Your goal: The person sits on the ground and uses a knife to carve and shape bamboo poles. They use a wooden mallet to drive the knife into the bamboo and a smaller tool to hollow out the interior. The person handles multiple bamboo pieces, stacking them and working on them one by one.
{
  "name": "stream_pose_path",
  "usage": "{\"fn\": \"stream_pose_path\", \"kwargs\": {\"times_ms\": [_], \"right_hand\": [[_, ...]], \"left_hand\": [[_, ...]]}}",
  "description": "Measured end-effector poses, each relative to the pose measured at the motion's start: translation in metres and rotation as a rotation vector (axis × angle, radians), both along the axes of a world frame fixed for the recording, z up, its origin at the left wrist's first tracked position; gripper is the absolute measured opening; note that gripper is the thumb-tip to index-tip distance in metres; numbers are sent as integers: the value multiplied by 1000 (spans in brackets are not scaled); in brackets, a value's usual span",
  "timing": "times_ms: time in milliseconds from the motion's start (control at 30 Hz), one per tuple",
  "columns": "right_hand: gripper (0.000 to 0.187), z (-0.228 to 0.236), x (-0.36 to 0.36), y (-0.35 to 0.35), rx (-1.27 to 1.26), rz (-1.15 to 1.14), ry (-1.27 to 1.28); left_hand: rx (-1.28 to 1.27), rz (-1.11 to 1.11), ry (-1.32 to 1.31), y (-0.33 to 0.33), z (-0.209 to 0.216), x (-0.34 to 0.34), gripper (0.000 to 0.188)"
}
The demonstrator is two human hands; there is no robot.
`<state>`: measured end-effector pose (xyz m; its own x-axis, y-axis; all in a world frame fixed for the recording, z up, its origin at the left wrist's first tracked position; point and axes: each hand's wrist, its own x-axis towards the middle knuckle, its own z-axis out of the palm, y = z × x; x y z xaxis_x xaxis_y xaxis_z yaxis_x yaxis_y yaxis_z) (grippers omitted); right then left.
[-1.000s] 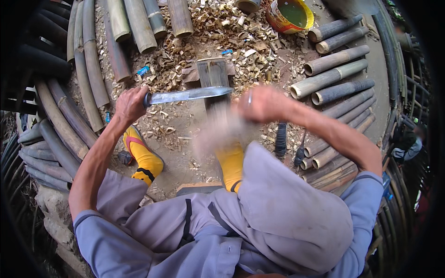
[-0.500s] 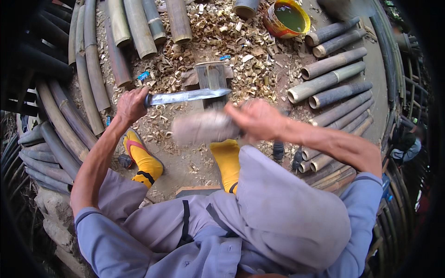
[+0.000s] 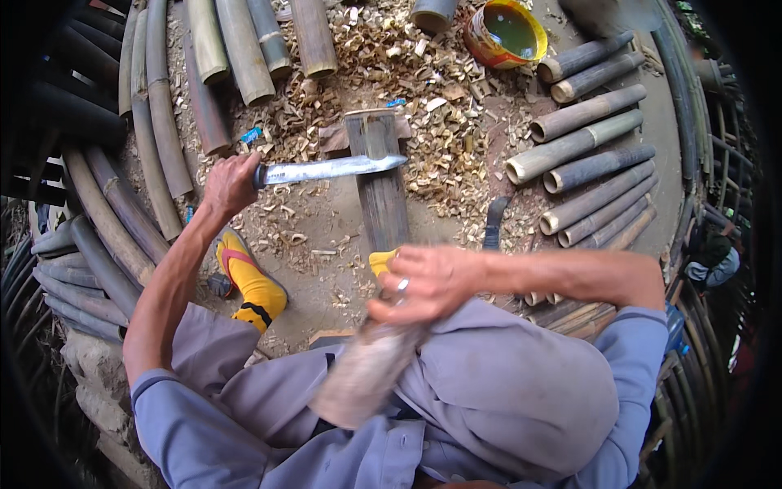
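Observation:
My left hand is closed round the dark handle of a machete. The long blade points right, and its tip end lies across a dark bamboo piece. That piece runs from the wood chips toward my feet. In my right hand is a thick wooden mallet, blurred by motion. Its head hangs low over my lap, and its grip is hidden under my fingers. The mallet is apart from the blade.
Bamboo poles lie at the left, and cut bamboo lengths line the right. Wood chips cover the ground ahead. A yellow and red bucket of greenish water stands at the far right. A dark curved tool lies nearby.
My right hand has swung the mallet down and back toward my lap, uncovering the lower part of the bamboo piece. My left hand and the machete have barely moved.

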<state>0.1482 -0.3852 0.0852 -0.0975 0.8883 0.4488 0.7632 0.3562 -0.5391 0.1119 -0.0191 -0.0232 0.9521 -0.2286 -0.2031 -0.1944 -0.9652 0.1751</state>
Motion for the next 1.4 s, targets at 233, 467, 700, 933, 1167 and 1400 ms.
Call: {"fn": "stream_pose_path", "kwargs": {"times_ms": [233,467,700,933,1167,1400], "right_hand": [[59,-13,64,-7,-905,-270,-104],[35,-43,107,-22,-873,-302,-212],[85,-49,48,-64,-532,-779,266],[70,-87,-34,-114,-861,-1499,780],[92,-91,-54,-111,-921,-1504,874],[90,-105,-61,-107,-867,-1495,877]], "left_hand": [[19,19,4,-3,4,0,22],[15,-13,-12,-7,5,10,22],[18,48,-175,-15,10,3,24],[-363,518,700,-107,108,-88,32],[-361,278,302,-82,124,24,33],[-84,-30,36,-182,103,228,21]]}}
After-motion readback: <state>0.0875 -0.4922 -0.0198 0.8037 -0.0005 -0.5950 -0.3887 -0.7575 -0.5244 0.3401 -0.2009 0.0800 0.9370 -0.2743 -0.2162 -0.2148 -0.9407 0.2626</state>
